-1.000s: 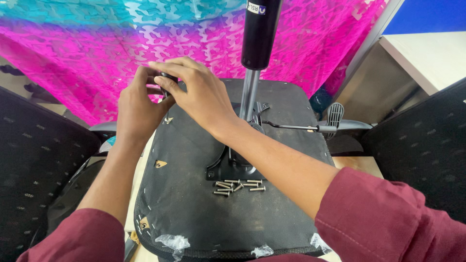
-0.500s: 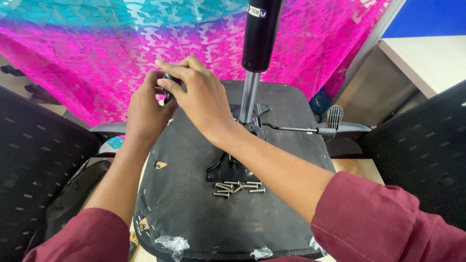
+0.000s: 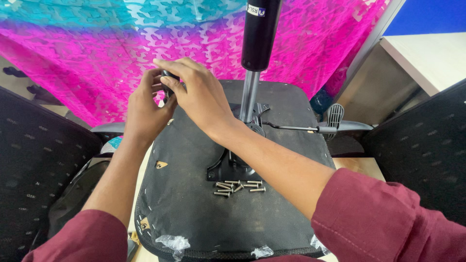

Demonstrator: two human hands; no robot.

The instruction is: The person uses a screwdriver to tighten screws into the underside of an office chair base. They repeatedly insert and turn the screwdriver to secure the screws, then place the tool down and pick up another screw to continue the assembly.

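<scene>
Our left hand (image 3: 144,109) and right hand (image 3: 196,94) close together around a small dark part (image 3: 169,81) at the far-left corner of the upturned chair seat (image 3: 194,213); what the part is we cannot tell. Just right of the right hand stands the black gas cylinder (image 3: 259,31), with a small white-and-dark label (image 3: 256,10) at its top. Nearer us than the wrists lie loose screws (image 3: 238,186) (a small heap beside the mounting plate (image 3: 228,170)). Since half a second ago both hands have shifted slightly left.
</scene>
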